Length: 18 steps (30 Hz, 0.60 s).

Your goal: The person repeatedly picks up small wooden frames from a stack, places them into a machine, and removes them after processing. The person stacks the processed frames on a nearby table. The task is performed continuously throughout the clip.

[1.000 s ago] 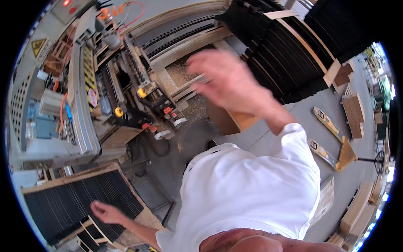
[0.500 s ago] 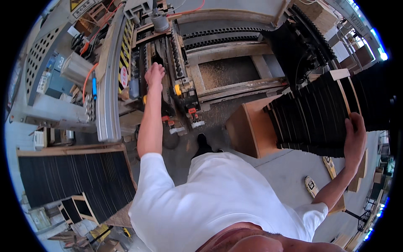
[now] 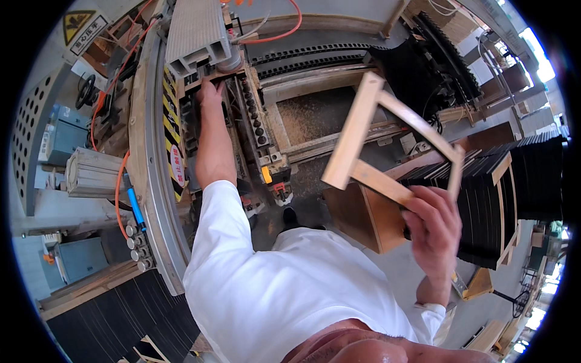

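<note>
Right hand (image 3: 434, 227): grasping frame (image 3: 354, 131) near one corner, apparently light enough for one-handed support | frame: raised, tilted, near machine (image 3: 254, 118) | left hand (image 3: 210, 92): at machine (fingers partly hidden; grasp indeterminable)

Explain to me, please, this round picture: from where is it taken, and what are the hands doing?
There is no robot here. A person wears a wide fisheye camera on the head, looking down, so straight edges bend and the white shirt shows below. The right hand holds a pale wooden frame in the air. The left hand reaches into a machine, near a grey cylinder; what it touches is hard to see. Sawdust-like bits lie in the machine's bed. Dark panels are packed together nearby.
</note>
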{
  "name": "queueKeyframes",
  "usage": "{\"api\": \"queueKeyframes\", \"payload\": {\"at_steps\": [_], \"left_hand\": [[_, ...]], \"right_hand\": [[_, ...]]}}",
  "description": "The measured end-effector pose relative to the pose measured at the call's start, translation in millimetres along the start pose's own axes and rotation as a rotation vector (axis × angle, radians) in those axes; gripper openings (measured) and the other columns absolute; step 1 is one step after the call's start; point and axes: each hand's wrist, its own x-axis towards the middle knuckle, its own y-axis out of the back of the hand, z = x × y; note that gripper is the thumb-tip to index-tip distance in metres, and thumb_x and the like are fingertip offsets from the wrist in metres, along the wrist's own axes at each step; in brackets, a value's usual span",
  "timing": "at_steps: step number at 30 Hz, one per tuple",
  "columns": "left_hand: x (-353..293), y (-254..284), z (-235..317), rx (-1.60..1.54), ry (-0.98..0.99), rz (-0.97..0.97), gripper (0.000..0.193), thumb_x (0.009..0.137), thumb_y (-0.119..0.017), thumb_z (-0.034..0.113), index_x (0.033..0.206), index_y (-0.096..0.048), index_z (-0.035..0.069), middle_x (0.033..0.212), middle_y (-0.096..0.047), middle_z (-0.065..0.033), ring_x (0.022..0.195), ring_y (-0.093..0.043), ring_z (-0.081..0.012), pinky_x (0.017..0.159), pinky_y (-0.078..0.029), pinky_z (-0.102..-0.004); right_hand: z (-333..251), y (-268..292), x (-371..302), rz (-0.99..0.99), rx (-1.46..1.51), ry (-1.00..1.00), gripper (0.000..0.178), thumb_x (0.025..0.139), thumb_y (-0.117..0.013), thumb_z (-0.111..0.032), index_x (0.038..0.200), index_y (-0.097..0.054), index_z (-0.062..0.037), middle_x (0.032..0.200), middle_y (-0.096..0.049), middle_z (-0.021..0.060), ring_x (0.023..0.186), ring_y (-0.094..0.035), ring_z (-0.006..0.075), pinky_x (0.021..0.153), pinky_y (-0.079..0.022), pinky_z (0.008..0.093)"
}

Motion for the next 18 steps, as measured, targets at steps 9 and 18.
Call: {"api": "queueKeyframes", "payload": {"at_steps": [9, 18], "left_hand": [[-118.6, 48.2, -21.1, -0.008, 0.093, -0.026, 0.045, 0.091, -0.064, 0.014, 0.124, -0.043, -0.006, 0.112, -0.053, -0.0213, 0.102, -0.06, -0.038, 0.078, -0.061, -0.0466], [-235.3, 130.3, -21.1, -0.013, 0.159, -0.472, 0.036, 0.089, -0.053, 0.01, 0.125, -0.054, 0.005, 0.123, -0.059, -0.0093, 0.117, -0.054, -0.0267, 0.104, -0.039, -0.0464]], "right_hand": [[46.0, -165.0, 76.2, -0.144, 0.269, 0.264, 0.023, 0.073, -0.07, -0.002, 0.095, -0.063, -0.0066, 0.093, -0.065, 0.0078, 0.086, -0.057, 0.0289, 0.075, -0.048, 0.0395], [20.9, -343.8, 168.5, -0.248, 0.363, 0.647, 0.022, 0.076, -0.068, -0.009, 0.097, -0.062, -0.004, 0.092, -0.065, 0.0101, 0.092, -0.058, 0.0308, 0.081, -0.047, 0.0407]]}}
